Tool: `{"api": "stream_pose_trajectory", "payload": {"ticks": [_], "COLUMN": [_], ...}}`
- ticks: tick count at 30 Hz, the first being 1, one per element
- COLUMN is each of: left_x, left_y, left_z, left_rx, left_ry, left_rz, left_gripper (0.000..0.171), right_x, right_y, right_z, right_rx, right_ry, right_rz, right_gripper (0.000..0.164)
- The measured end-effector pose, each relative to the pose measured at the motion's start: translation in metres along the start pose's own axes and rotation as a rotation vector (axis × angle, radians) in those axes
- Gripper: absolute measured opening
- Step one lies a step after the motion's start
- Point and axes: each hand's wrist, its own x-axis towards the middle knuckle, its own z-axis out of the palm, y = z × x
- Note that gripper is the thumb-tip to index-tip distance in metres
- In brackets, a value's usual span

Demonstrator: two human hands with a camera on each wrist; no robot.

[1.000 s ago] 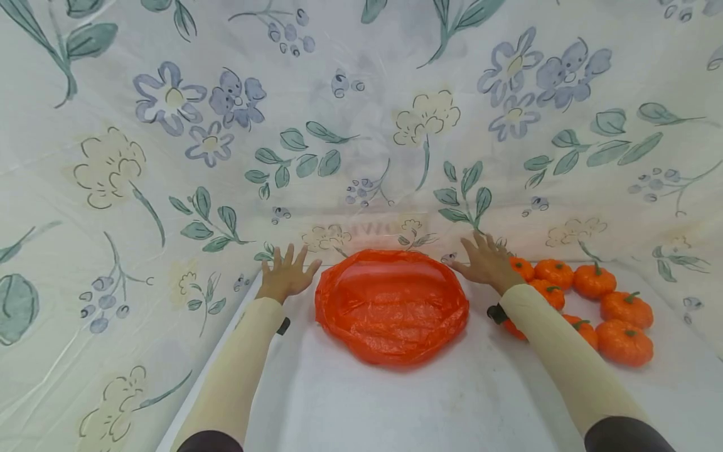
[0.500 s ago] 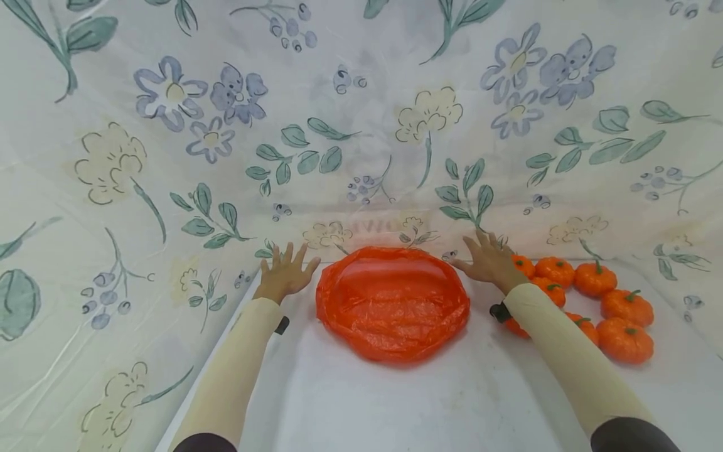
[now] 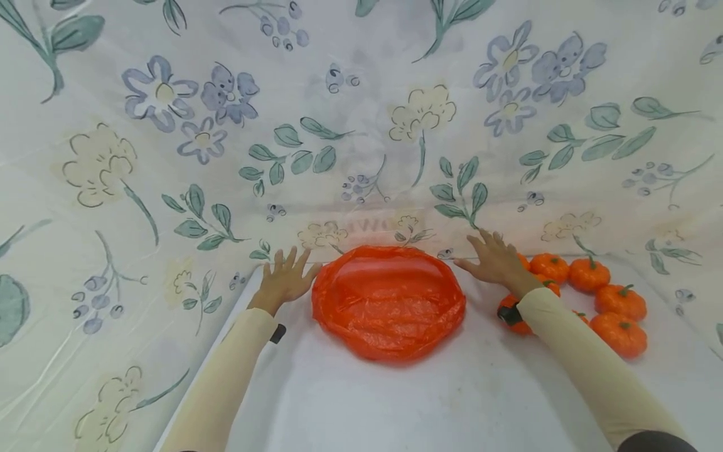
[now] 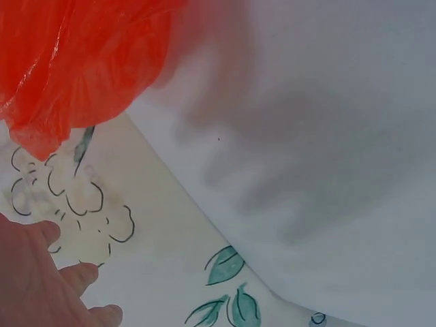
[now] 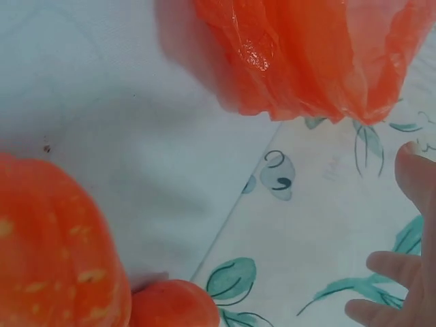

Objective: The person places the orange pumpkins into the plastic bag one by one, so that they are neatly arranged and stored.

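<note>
An orange-red plastic bag (image 3: 390, 307) lies on the white table with its mouth spread wide toward me. To its left my left hand (image 3: 285, 280) hovers with fingers spread, holding nothing; its shadow falls on the table in the left wrist view, beside the bag (image 4: 82, 61). On the other side my right hand (image 3: 499, 260) is also spread and holds nothing, its thumb pointing at the bag's rim. Several small orange pumpkins (image 3: 620, 302) stand in a rough ring at the right, partly covered by my right forearm. One pumpkin (image 5: 54, 252) looms large in the right wrist view.
A floral curtain (image 3: 361, 125) hangs behind the table's far edge and along the left side. White tabletop (image 3: 390, 408) stretches in front of the bag. A dark wrist device (image 3: 511, 314) on my right arm overlaps a pumpkin.
My right hand and forearm have shifted slightly to the right, and the left forearm a little to the left. The whole view moves slightly; the bag and pumpkins stay in place.
</note>
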Motion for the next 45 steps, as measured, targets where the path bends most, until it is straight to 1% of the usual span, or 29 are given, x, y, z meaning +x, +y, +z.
{"api": "stream_pose_trajectory", "payload": {"ticks": [5,8,14,20,22,25,28,32,35,38,42,45], "left_x": [-0.001,-0.004,-0.012,-0.018,-0.02,-0.024,-0.028,-0.031,-0.033,-0.034,-0.035,-0.036], "left_y": [-0.001,-0.001,-0.003,-0.007,-0.008,-0.007,-0.006,-0.006,-0.006,-0.005,-0.004,-0.003], "left_z": [0.003,0.004,0.008,0.011,0.012,0.014,0.017,0.019,0.021,0.026,0.031,0.035], "left_rx": [-0.007,-0.033,-0.076,-0.093,-0.114,-0.171,-0.243,-0.323,-0.369,-0.418,-0.505,-0.563], "left_ry": [-0.001,-0.002,-0.028,-0.006,-0.011,-0.021,-0.025,-0.022,-0.017,-0.018,-0.023,-0.021], "left_rz": [0.026,0.039,0.037,0.062,0.068,0.085,0.118,0.158,0.176,0.205,0.236,0.268], "left_gripper": [0.081,0.082,0.082,0.08,0.079,0.077,0.077,0.078,0.079,0.079,0.078,0.077], "right_x": [-0.005,-0.008,-0.019,-0.029,-0.033,-0.038,-0.043,-0.052,-0.06,-0.07,-0.082,-0.092], "right_y": [0.006,0.01,0.018,0.02,0.02,0.021,0.024,0.03,0.033,0.036,0.043,0.048], "right_z": [-0.003,-0.005,-0.012,-0.017,-0.018,-0.02,-0.02,-0.021,-0.023,-0.024,-0.023,-0.021], "right_rx": [0.015,0.027,0.043,0.027,0.031,0.039,0.059,0.118,0.177,0.214,0.22,0.23], "right_ry": [-0.007,-0.005,-0.015,-0.029,-0.041,-0.047,-0.054,-0.084,-0.096,-0.096,-0.086,-0.076], "right_rz": [0.004,0.005,0.026,0.043,0.04,0.025,0.021,0.039,0.049,0.056,0.05,0.037], "right_gripper": [0.087,0.087,0.088,0.093,0.095,0.095,0.099,0.103,0.096,0.092,0.089,0.08]}}
